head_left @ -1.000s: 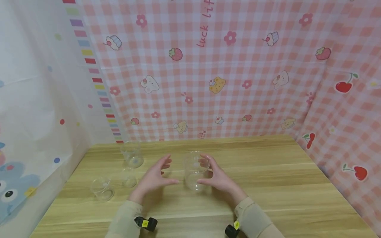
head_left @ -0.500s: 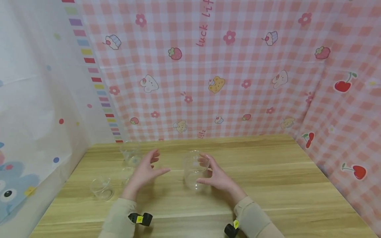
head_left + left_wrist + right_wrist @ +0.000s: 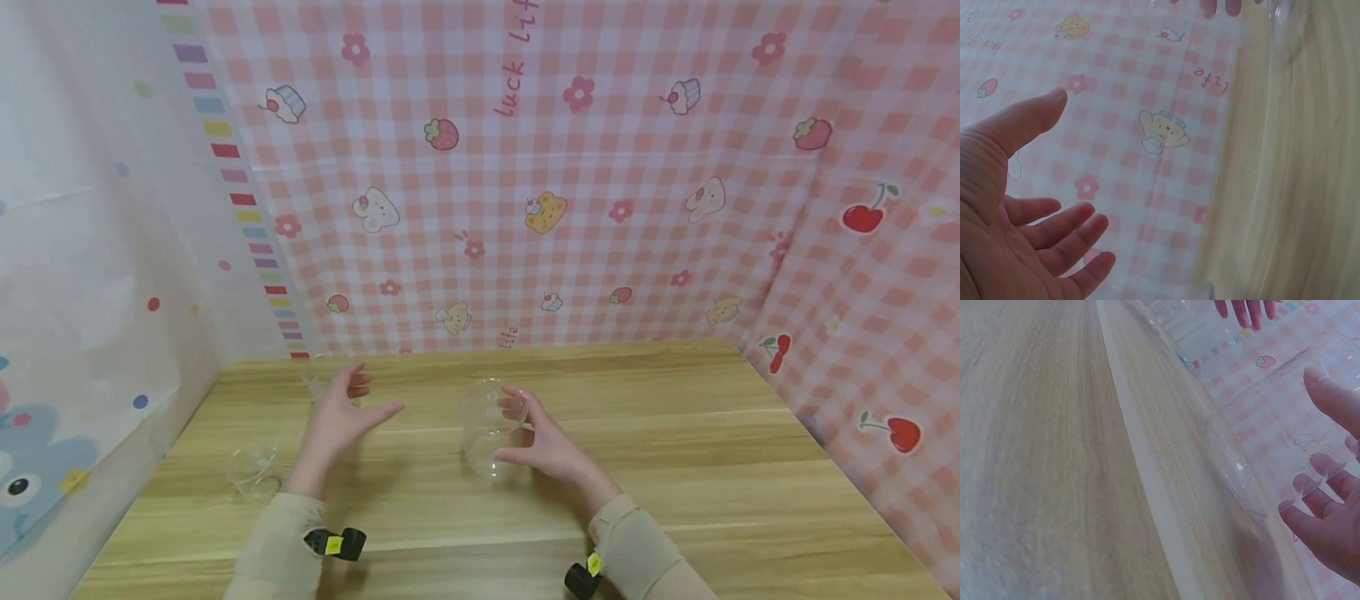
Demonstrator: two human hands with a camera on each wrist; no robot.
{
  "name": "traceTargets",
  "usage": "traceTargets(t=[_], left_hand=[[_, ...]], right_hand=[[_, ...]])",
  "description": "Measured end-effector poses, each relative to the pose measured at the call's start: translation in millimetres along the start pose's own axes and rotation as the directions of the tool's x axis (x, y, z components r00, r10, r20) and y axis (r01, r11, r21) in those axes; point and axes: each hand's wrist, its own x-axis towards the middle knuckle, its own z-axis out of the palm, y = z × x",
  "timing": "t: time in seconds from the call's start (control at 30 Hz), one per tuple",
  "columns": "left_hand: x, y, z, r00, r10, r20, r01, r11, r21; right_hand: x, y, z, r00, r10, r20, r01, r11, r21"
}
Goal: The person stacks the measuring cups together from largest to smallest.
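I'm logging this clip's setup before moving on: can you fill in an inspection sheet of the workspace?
Surface: wooden tabletop, light, streaked grain.
Job's things: center cup, clear, upright; front-left cup and back-left cup, also clear, the latter partly hidden.
Clutter: nothing seen.
Hands: left hand holds nothing, its fingers and thumb apart; right hand curves around the center cup's side.
Cables: nothing seen.
Surroundings: pink checked sheet behind and at right; white printed sheet at left.
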Motion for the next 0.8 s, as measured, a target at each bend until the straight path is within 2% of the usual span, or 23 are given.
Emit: traceTargets(t=[0.17,0.8], left_hand=[[1.0,1.6,-9.7,1.000,-0.004,-0.023,0.006,0.998,0.062],[8.1,-11.0,-43.0,0.999,-0.011,-0.041,0.017,0.989,0.150]], right_hand=[[0.5,0.2,-0.1,1.000,-0.006,-0.001,0.006,1.000,-0.002],[1.1,2.4,-0.2,1.000,0.009,0.000,-0.009,1.000,0.000]])
